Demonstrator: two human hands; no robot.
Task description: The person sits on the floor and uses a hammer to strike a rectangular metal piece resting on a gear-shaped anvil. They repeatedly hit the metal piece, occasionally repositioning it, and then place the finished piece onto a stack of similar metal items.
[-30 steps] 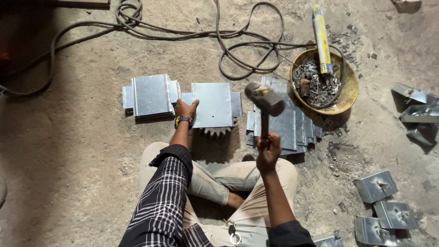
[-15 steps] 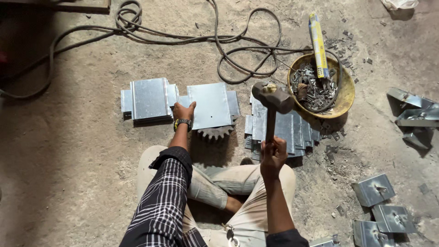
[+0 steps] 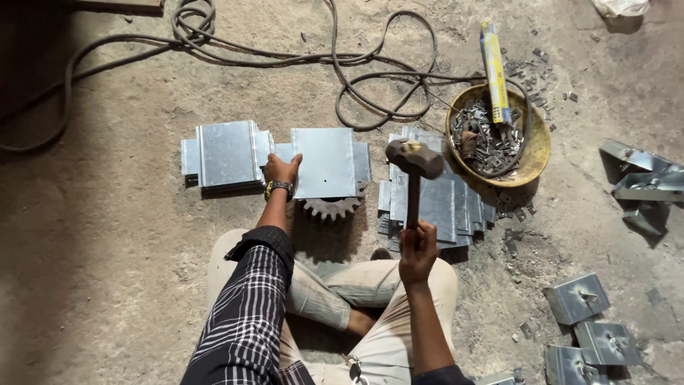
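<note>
Holding the hammer [image 3: 413, 171] in my right hand [image 3: 417, 246], I have the fingers wrapped fully round the lower end of the wooden handle, with the head raised over the floor [image 3: 107, 271]. I judge the tool head-heavy: the steel head carries the weight and the handle is stiff, so a grip low on the handle gives leverage but needs a firm fist.

My left hand [image 3: 283, 171] lies flat and open, palm down, on the left edge of the bent metal plate [image 3: 324, 162], gripping nothing. The plate sits on a toothed gear [image 3: 333, 208], which in turn rests on the floor just ahead of my crossed legs. I judge the plate to be thin galvanised sheet: light, rigid along its folds, smooth and likely slippery, with edges that may be sharp. It is best held by pressing on a flat face, away from the strike area.

Counts:
- Hammer: one.
- Plate on the gear: one.
- Gear: one, partly hidden under the plate.
- Left stack of plates [image 3: 226, 153]: just beside my left hand; I cannot tell the number of layers.
- Right stack of plates [image 3: 445, 207]: fanned under the hammer; several, not countable.
- Yellow bowl [image 3: 534, 153]: one, holding small metal pieces and a yellow-and-blue tube [image 3: 494, 71].
- Finished brackets [image 3: 577, 298]: three at lower right; further pieces [image 3: 645, 182] lie at the right edge.
- Cable [image 3: 285, 57]: looped across the floor beyond the plates.
</note>
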